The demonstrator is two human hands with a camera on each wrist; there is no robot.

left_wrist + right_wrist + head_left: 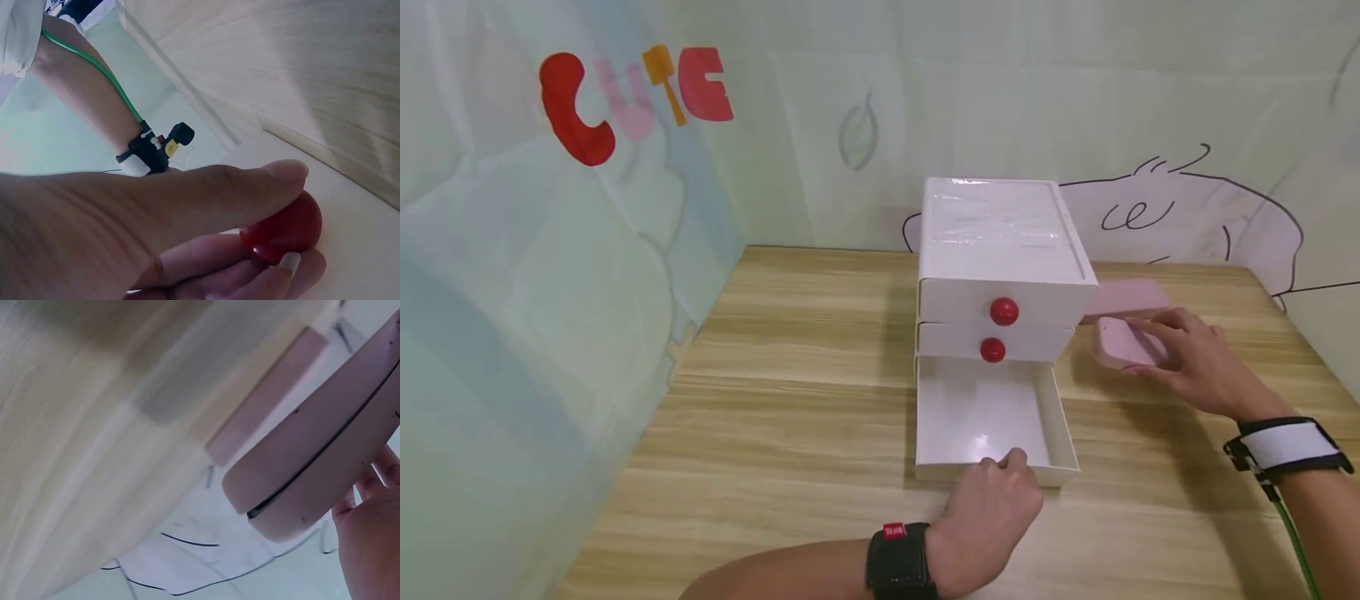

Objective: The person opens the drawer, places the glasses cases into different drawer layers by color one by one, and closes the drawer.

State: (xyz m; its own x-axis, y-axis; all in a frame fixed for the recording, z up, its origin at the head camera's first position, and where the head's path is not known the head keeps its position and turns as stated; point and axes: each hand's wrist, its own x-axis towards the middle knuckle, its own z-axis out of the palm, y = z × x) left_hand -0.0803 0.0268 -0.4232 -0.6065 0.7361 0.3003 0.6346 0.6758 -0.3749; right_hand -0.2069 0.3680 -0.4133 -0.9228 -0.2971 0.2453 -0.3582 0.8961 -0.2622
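Note:
A white drawer unit point(1007, 225) stands on the table, its bottom drawer point(981, 408) pulled out with nothing inside. My left hand point(988, 521) is at the front of that drawer. Thumb and fingers pinch its round red knob point(290, 228) in the left wrist view; the head view hides this knob behind the hand. To the right of the unit, my right hand point(1206, 367) grips a pink glasses case point(1127, 343) with rounded ends. In the right wrist view the case point(312, 462) is closed along a dark seam and appears held above the table.
Behind the case lies a flat pink box point(1127, 297), close to the unit's right side. Two upper drawers with red knobs point(1003, 312) are closed. The wooden table point(790, 358) meets printed sheets point(820, 125) at the back and left.

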